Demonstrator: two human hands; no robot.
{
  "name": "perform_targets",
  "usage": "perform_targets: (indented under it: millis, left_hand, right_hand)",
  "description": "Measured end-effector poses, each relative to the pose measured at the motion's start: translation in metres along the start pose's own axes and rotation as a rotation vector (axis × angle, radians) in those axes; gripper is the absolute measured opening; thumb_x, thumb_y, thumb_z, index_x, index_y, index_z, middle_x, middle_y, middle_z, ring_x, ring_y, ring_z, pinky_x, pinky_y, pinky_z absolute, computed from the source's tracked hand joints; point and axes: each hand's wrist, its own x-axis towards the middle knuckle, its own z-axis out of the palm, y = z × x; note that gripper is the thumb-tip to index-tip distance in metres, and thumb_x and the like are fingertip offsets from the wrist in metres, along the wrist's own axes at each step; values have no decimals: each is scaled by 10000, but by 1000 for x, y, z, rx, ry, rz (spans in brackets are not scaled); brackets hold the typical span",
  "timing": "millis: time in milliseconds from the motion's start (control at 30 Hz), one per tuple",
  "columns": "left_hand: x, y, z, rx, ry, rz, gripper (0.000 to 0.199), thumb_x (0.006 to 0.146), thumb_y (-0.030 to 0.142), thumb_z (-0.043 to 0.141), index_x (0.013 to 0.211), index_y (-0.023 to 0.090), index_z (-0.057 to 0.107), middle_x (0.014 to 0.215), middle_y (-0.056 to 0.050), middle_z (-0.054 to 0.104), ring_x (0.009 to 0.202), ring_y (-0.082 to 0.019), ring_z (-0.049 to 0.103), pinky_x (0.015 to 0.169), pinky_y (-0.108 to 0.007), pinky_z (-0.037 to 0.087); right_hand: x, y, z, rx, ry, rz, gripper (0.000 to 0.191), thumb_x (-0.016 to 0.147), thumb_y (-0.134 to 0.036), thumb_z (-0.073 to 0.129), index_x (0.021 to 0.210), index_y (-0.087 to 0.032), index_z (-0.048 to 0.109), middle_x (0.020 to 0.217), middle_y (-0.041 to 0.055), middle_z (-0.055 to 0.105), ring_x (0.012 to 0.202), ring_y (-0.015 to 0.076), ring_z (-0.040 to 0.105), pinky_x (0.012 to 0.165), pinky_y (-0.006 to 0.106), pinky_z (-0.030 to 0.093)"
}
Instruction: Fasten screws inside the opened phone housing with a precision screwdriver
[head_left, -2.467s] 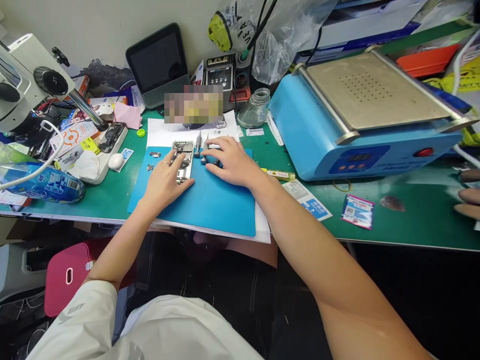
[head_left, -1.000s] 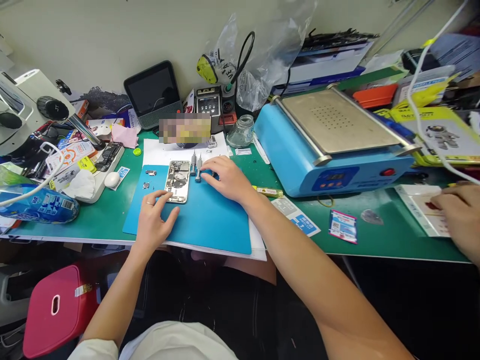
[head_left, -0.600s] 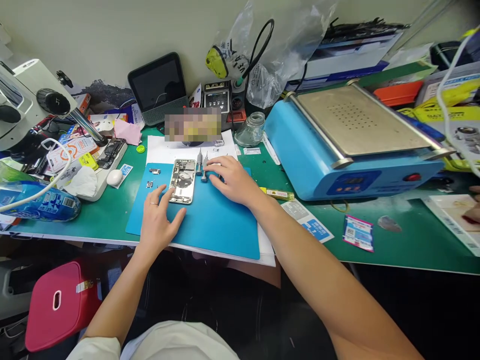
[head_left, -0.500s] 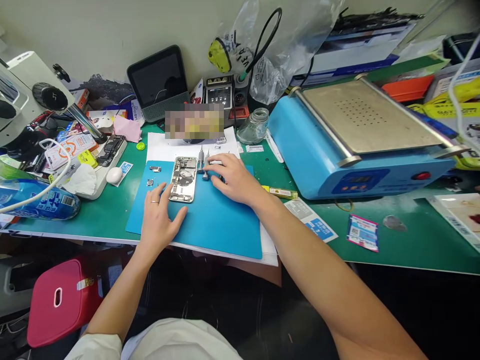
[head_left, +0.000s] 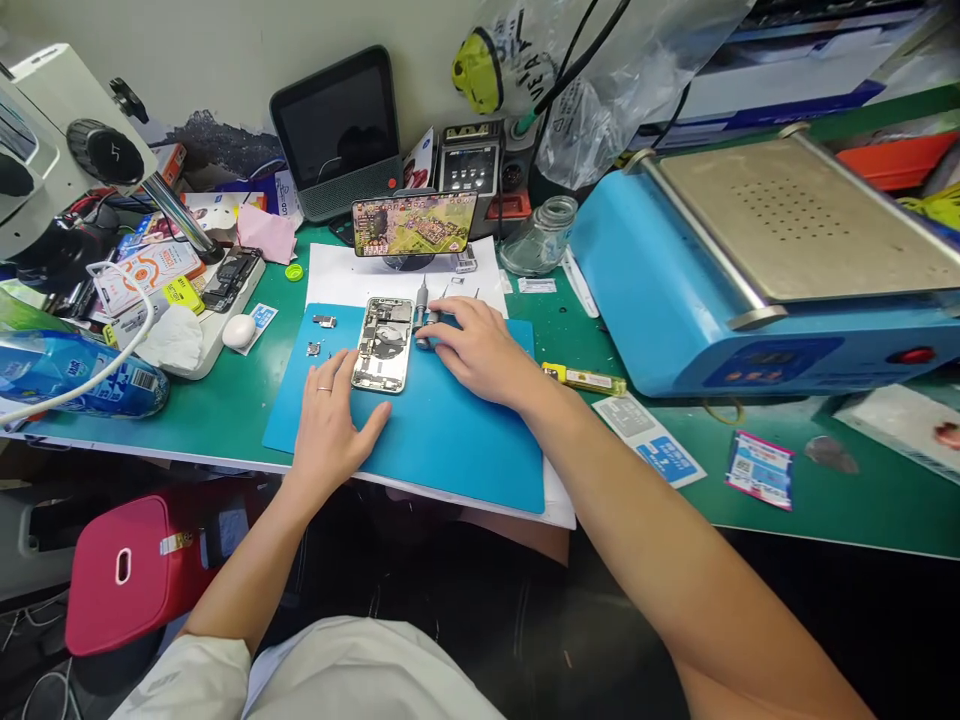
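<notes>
An opened phone (head_left: pixel 384 345) lies on a blue mat, its inner parts bare. My left hand (head_left: pixel 330 425) rests at its lower left, with fingers spread and fingertips by its left edge; it holds nothing. To the phone's right, my right hand (head_left: pixel 484 350) has its fingertips on the handle of a grey screwdriver (head_left: pixel 421 305), which lies with its tip pointing away from me. Thin tips of other tools show behind that hand, their lower parts hidden. Small phone parts (head_left: pixel 324 321) sit left of the phone on the mat.
A phone on a stand (head_left: pixel 415 225) shows a game behind the mat (head_left: pixel 450 450). At right is a blue heating plate machine (head_left: pixel 637 300), with a glass bottle (head_left: pixel 536 245) beside it. A microscope (head_left: pixel 105 150), a blue bottle pack (head_left: pixel 82 385) and clutter occupy the left.
The whole view has shifted slightly, moving the bench contents rightward in the picture. My right hand's fingertips stay at the screwdrivers, with one now partly covered. My left hand stays beside the opened phone.
</notes>
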Motion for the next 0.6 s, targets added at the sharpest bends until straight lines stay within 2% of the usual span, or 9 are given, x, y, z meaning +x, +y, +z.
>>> perform_targets:
  millis: [200, 367, 600]
  left_hand:
    - [-1, -2, 2, 29, 34, -19, 688, 987, 413, 612, 1574, 185, 336, 1543, -186, 527, 1478, -351, 468, 1300, -632, 227]
    - [0, -1, 3, 57, 10, -9, 632, 986, 423, 612, 1538, 194, 405, 1506, -162, 567, 1449, -366, 476, 1288, -648, 233]
    - [-1, -1, 5, 100, 9, 19, 624, 990, 421, 614, 1532, 172, 431, 1512, -163, 569, 1458, -365, 464, 1295, -639, 223]
  right_hand:
    - [0, -2, 4, -2, 13, 1, 197, 988, -176, 494, 1032, -258, 667, 1445, 126, 589, 1383, 362, 497, 1108, 618, 453]
    - [0, 1, 5, 39, 8, -74, 219, 959, -114, 476, 1036, -267, 612, 1402, 110, 613, 1345, 325, 523, 1114, 579, 443]
    - [1, 0, 0, 193, 23, -93, 149, 989, -170, 460, 1032, -268, 564, 1328, 126, 648, 1282, 313, 573, 1066, 541, 474]
